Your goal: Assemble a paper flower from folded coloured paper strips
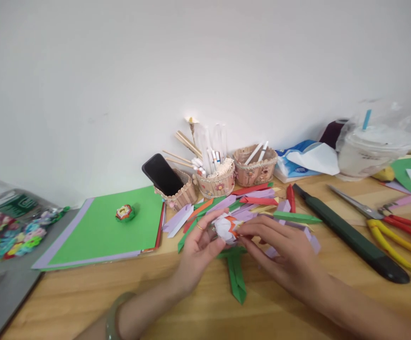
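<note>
Between my two hands, above the wooden table (148, 302), is a small folded-paper flower (225, 229) in white and orange. My left hand (200, 250) has its fingers curled round the flower's left side, the thumb at its lower edge. Thumb and fingers of my right hand (283, 250) pinch the flower's right side, and the fingertips partly cover it. Just below, folded green paper strips (237, 278) lie on the table. Behind the hands spreads a pile of folded paper strips (260, 194) in purple, red, orange and green.
On the left, a finished paper flower (124, 213) sits on green paper sheets (95, 231). Decorated baskets (215, 183) stand by the wall, one with a phone (163, 174). Rightward lie a dark green cutter (350, 233), scissors (378, 222), a tissue pack (300, 160) and a lidded cup (371, 151).
</note>
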Demonstrator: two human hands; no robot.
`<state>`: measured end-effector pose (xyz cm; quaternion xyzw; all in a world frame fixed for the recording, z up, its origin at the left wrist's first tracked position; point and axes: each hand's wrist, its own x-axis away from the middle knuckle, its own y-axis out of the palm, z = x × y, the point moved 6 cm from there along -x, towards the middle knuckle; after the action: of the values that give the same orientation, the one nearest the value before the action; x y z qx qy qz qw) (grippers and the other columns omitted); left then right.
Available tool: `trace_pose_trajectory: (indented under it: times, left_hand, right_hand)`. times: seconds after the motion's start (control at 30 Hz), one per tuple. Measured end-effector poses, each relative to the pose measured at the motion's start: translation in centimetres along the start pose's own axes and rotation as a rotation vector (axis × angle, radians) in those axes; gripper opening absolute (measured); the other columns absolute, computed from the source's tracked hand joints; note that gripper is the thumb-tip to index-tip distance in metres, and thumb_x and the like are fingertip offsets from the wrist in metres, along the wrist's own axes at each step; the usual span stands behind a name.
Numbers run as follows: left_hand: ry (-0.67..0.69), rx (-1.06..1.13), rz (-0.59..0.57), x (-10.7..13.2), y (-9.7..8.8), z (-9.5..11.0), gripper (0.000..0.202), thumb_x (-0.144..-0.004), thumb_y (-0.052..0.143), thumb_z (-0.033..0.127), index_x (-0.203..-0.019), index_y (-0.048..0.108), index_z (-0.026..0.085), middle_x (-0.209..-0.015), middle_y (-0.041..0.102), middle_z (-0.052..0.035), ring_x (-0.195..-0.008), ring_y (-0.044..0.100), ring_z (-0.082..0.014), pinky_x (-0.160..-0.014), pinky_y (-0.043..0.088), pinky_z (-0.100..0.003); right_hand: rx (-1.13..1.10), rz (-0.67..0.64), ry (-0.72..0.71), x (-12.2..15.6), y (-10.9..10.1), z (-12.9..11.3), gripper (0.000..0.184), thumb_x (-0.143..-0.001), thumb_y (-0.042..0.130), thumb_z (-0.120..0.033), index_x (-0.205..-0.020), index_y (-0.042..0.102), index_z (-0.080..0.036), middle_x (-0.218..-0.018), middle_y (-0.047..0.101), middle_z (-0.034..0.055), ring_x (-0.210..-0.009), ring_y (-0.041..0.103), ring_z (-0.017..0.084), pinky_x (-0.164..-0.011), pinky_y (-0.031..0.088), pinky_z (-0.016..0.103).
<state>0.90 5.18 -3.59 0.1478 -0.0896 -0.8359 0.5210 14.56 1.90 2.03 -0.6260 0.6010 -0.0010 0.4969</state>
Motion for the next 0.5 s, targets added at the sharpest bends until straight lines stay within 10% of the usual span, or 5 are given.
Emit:
trace_pose_trajectory:
  times: [0.5]
  left_hand:
    - [0.177,-0.106,0.027,0.0,0.4,1.1,0.039,-0.074,0.065,0.028,-0.109,0.049,0.025,-0.121,0.050,-0.0069,-0.109,0.051,-0.0214,-0.086,0.045,-0.032]
  right_hand:
    - [-0.146,-0.004,0.105,-0.1,0.1,0.1,0.015,-0.080,0.049,-0.008,-0.085,0.057,-0.019,-0.077,0.058,0.0010,-0.063,0.053,0.010,-0.055,0.044,0.021]
